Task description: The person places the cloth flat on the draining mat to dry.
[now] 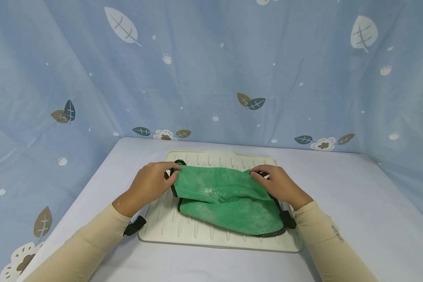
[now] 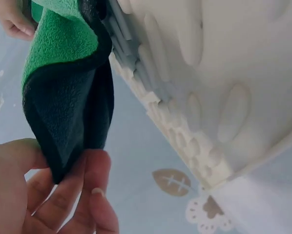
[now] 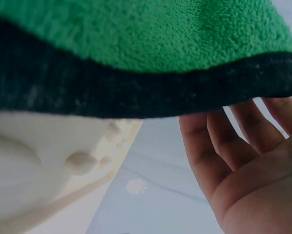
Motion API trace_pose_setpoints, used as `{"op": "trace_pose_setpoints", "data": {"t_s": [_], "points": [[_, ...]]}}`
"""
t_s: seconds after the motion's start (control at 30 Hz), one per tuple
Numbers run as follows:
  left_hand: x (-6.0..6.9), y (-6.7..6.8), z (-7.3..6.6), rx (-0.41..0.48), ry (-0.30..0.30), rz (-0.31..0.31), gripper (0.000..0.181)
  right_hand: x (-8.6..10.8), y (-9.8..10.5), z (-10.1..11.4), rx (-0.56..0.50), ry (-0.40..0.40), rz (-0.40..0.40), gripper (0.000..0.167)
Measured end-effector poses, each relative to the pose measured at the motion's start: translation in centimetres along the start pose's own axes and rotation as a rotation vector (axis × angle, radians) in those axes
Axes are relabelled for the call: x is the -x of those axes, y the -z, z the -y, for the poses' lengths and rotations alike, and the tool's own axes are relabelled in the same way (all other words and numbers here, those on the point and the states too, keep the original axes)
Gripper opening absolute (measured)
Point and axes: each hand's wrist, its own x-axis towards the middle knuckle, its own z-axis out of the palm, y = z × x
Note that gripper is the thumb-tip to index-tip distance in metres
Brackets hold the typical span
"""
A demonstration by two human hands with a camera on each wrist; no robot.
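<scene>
Two ends of the green cloth [image 1: 201, 182] are pinched by left hand [image 1: 149, 182] and right hand [image 1: 281, 184] | cloth held over ribbed tray [image 1: 169, 235], lower edge toward tray's near right corner | folding or spreading judged underway; even tensioning seems called for

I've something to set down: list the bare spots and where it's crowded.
Widest: the white tabletop right of the right sleeve, reaching the blue curtain. Smaller: tabletop between the left hand, the curtain and the ribbed tray. Crowded: over the tray, where the left hand and right hand hold the green cloth.
</scene>
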Motion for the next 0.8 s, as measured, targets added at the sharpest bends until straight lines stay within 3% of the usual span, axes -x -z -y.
{"op": "trace_pose_setpoints", "data": {"t_s": [0.27, 0.63, 0.8], "points": [[-1.2, -0.1, 0.3, -0.023, -0.028, -0.023, 0.023, -0.3, -0.1, 0.0, 0.002, -0.026, -0.021, 0.04], [-2.8, -0.6, 1.0, -0.051, -0.037, 0.016, 0.027, -0.2, -0.3, 0.3, 0.015, -0.05, -0.014, 0.049], [-3.8, -0.5, 1.3, -0.038, -0.019, 0.078, 0.031, -0.1, 0.1, 0.7, 0.028, -0.061, -0.019, 0.054]]}}
